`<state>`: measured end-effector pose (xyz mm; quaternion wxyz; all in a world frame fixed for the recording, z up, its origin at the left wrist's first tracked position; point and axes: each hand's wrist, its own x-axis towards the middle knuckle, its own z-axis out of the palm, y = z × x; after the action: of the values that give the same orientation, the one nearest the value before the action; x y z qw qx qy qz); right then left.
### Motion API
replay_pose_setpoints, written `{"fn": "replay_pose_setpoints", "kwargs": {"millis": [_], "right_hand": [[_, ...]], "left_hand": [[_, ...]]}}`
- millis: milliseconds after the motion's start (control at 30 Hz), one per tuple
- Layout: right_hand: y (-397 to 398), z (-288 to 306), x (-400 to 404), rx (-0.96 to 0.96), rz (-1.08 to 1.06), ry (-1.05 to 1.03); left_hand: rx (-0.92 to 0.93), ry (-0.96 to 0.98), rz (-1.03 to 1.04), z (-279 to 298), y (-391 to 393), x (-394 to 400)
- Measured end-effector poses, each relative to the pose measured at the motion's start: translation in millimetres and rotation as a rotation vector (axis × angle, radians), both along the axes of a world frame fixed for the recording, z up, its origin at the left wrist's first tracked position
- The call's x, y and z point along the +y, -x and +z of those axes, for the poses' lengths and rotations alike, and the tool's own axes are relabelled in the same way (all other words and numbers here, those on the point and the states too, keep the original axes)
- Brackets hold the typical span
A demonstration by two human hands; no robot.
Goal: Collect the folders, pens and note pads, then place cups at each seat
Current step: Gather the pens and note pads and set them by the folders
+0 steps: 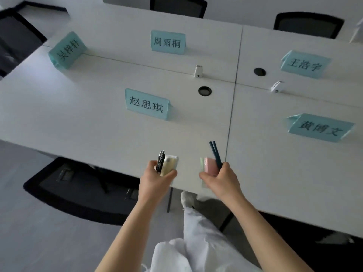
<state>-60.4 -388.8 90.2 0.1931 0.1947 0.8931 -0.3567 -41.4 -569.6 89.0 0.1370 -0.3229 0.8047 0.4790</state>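
My left hand [155, 178] grips a pale yellow note pad [170, 162] together with black click pens [160, 160], held over the near edge of the white table [88, 118]. To its right, my right hand [220, 178] grips a pink note pad [209, 166] with a greenish pad behind it, and two dark teal pens [215, 152] that stick up from the fist. Both hands hover just above the table's front edge. No folders or cups are in view.
Several teal name cards stand on the table, the nearest [147, 104] just beyond my hands, another at right [320, 127]. Two round cable holes [204, 90] and small white devices [198, 71] sit mid-table. Black chairs surround it; one [78, 187] is tucked at the lower left.
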Motion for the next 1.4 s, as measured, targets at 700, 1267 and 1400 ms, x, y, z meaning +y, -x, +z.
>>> {"fn": "replay_pose_setpoints", "kwargs": {"millis": [700,1267,1400], "right_hand": [[-257,30,227,0.217,-0.407,-0.099],[-395,16,553,0.143,-0.622,-0.091],[-373,13,597,0.133,-0.63,-0.059]], "left_hand": [[0.026,-0.022,-0.323,10,-175,230],[-0.024,-0.081,-0.519,-4,-277,575],[-0.018,-0.026,-0.557,-9,-255,624]]}}
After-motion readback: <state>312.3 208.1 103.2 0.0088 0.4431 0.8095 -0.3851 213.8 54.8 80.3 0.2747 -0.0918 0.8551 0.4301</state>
